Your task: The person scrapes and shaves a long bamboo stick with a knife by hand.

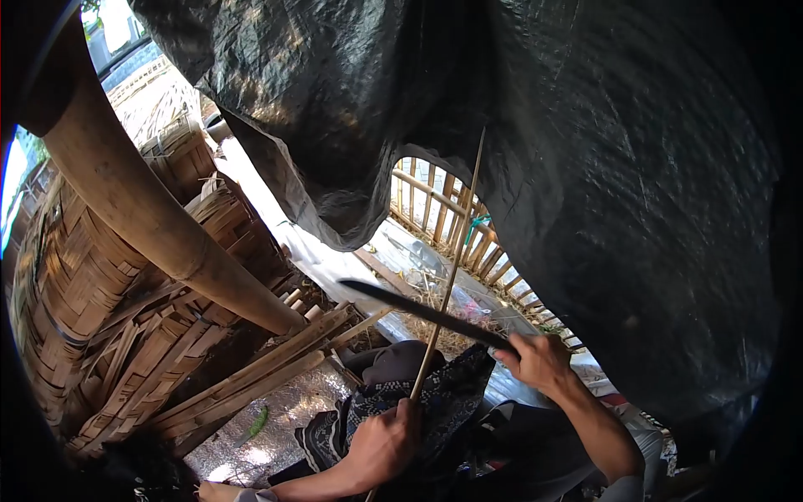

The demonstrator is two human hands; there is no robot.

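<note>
My left hand (386, 443) is closed round a long thin bamboo strip (457, 251), which rises from below the hand towards the black sheet. In my right hand (539, 361) is the handle of a long dark blade (418, 309). The blade points up and left and crosses the strip above my left hand; whether the two touch I cannot tell. Patterned dark cloth (443, 397) lies over my lap, just behind my left hand.
A black plastic sheet (636, 167) hangs across the top and right. On the left are a thick bamboo pole (134, 192), woven bamboo baskets (92, 293) and split bamboo pieces (242, 385). A slatted bamboo fence (435, 205) stands beyond. A green leaf (255, 422) lies low.
</note>
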